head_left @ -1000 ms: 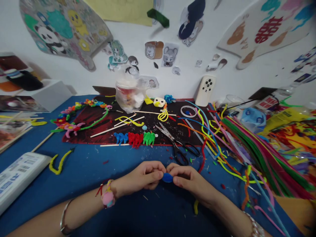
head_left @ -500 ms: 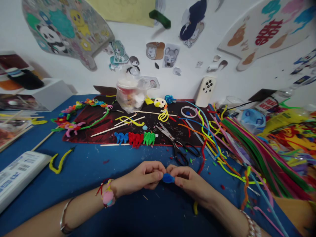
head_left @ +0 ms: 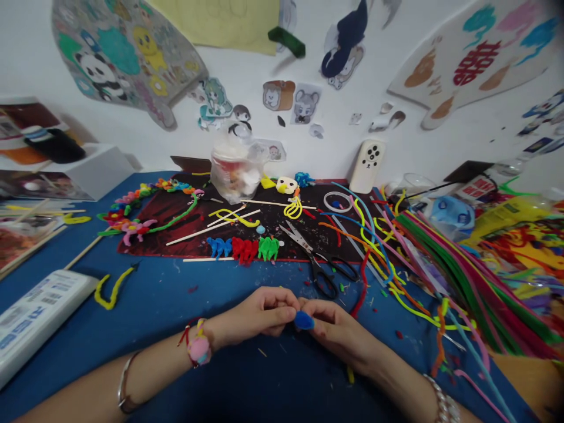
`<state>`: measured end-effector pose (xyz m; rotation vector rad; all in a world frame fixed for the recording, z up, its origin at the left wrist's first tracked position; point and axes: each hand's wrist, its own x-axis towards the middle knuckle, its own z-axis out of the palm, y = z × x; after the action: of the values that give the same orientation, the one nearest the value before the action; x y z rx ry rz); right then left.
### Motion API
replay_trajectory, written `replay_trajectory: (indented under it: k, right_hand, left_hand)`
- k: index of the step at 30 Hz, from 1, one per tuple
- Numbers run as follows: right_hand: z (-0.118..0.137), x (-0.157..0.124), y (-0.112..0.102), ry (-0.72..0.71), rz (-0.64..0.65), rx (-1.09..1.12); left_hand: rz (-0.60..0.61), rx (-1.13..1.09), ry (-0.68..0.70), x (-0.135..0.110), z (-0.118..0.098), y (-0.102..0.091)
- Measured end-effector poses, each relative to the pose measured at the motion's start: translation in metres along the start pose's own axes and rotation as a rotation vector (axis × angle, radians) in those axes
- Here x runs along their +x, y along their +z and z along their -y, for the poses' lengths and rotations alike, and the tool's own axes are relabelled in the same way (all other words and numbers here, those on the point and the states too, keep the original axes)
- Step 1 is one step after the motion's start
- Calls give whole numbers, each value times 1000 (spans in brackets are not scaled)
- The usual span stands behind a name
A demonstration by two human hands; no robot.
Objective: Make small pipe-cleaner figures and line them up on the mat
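Observation:
A small blue fuzzy pipe-cleaner piece (head_left: 304, 321) is pinched between my two hands, low over the blue table. My left hand (head_left: 268, 311) is closed, thumb and fingertips gripping its left end. On the other side my right hand (head_left: 332, 326) pinches its right end, the remaining fingers curled. Beyond the hands, blue (head_left: 219, 247), red (head_left: 245, 250) and green (head_left: 268, 248) fuzzy twisted pieces stand in a row. Black-handled scissors (head_left: 315, 254) lie part-open just past my right hand.
Loose pipe cleaners (head_left: 388, 258) spread across the right, beside a thick coloured bundle (head_left: 458, 276). Wooden sticks (head_left: 214, 227) rest on the dark mat (head_left: 154, 235). A white phone (head_left: 367, 166) leans on the wall. At left lie a white box (head_left: 39, 317) and a yellow pipe cleaner (head_left: 112, 291).
The blue piece has tilted in my fingers and shows a rounder, broader face. Both hands stay close together; the whole view has shifted slightly.

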<state>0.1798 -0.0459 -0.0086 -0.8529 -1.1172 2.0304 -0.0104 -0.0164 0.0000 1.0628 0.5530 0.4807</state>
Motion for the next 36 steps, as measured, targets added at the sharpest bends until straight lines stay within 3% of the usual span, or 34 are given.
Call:
replay_trajectory:
  k: [9,15,19,24,28,31,34,36]
  right_hand:
    - [9,3,2,-30,-82,-231]
    - [15,1,3,-18,-221,-408]
    - [14,1,2,-28,-241,-462]
    - [14,2,1,-24,-214,-493]
    - [14,2,-1,-38,-170,-494]
    - [14,1,0,-36,-146,-517]
    - [14,0,3,-50,-126,-577]
    - [13,-1,5,-68,-115,-617]
  left_hand:
    - [10,-76,-31,-4,-14,-7]
    - [-74,36,-60,-5,-25,-11]
    - [-90,158,-125,-6,-35,-14]
    - [-66,444,-176,-10,-47,-8]
    - [-73,776,30,-20,-52,8]
    - [-202,1133,179,-26,-46,17]
    - [-260,1457,266,-27,-37,20]
    - [-254,1551,287,-26,-33,19]
